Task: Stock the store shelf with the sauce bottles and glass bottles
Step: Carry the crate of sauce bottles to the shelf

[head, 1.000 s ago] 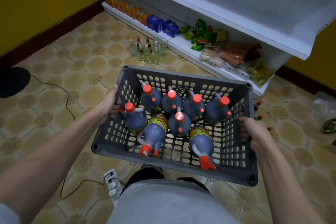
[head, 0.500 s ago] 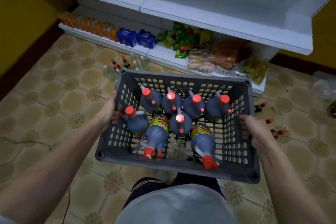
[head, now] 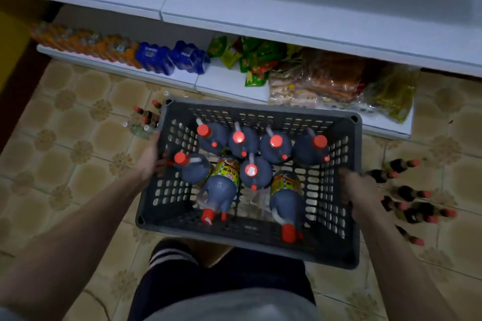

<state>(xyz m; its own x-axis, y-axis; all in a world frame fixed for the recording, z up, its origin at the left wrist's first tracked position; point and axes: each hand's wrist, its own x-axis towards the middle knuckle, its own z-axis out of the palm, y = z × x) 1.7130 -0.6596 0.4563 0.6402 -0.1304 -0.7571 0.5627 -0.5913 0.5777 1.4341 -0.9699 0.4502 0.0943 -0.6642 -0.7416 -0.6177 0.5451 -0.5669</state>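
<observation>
While both hands grip the crate [head: 250, 240] | left hand [head: 151, 161] on its left wall, right hand [head: 361, 191] on its right wall | eight sauce bottles [head: 257, 172] sit inside, two lying down | small bottles [head: 412, 203] stand on the floor [head: 78, 143] below the shelf [head: 300, 21]
</observation>
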